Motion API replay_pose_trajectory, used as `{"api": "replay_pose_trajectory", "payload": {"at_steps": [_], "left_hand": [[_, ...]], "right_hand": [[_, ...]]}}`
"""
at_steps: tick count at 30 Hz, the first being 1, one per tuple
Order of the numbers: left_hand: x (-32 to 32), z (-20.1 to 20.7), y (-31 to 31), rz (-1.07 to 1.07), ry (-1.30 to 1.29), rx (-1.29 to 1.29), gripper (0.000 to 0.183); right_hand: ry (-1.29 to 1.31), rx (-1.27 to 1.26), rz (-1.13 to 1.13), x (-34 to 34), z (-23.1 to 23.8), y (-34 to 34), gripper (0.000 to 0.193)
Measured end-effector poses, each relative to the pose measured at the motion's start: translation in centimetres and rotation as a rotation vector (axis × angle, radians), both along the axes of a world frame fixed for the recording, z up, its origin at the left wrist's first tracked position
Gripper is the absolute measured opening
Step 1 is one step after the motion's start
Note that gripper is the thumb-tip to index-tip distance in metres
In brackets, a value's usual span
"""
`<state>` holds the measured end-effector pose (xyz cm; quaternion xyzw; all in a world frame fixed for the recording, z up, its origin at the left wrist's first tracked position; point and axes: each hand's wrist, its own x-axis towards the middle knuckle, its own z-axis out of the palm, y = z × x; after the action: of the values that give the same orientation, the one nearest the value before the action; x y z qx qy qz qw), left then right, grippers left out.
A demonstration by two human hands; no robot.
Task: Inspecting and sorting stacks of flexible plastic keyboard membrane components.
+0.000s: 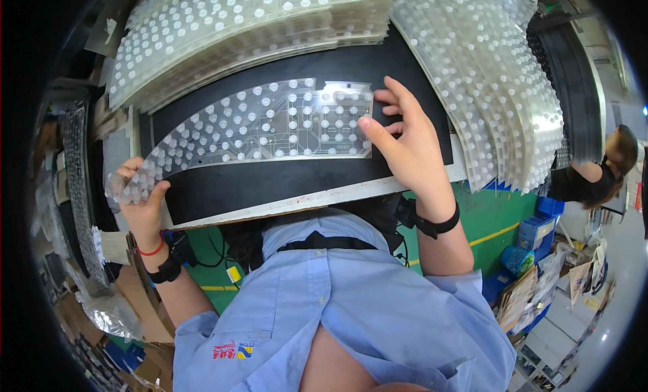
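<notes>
A clear keyboard membrane (pixel 270 125) with rows of white rubber domes and fine printed traces lies across the black work surface. Its left end curls up in my left hand (pixel 143 196), whose thumb and fingers close on it near the table's front left corner. At the opposite end is my right hand (pixel 412 139); the index finger stretches out and the thumb tip meets the sheet's right edge. Those fingers are apart and do not grip. Behind the sheet rises a thick stack of similar membranes (pixel 270 28); another fanned stack (pixel 479 88) stands to the right.
The black mat (pixel 270 183) ends at a pale front table edge (pixel 337 193) close to my waist. At the far right, a person (pixel 601 173) in dark clothing is beside dark stacked material. Blue bins (pixel 540 230) and cardboard are on the right; plastic bags (pixel 111 311) lie at left.
</notes>
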<state>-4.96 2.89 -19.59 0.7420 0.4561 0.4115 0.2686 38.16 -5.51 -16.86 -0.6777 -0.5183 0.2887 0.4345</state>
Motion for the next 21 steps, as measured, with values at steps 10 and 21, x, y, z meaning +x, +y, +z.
{"api": "replay_pose_trajectory", "payload": {"at_steps": [10, 21], "left_hand": [[1.1, -1.1, -0.8, 0.159, -0.193, -0.237, 0.063], [2.2, 0.5, -0.3, 0.15, -0.253, -0.344, 0.081]], "right_hand": [[0.571, -0.145, -0.006, -0.8, -0.4, -0.2, 0.023], [0.669, -0.051, -0.051, -0.5, -0.8, -0.2, 0.037]]}}
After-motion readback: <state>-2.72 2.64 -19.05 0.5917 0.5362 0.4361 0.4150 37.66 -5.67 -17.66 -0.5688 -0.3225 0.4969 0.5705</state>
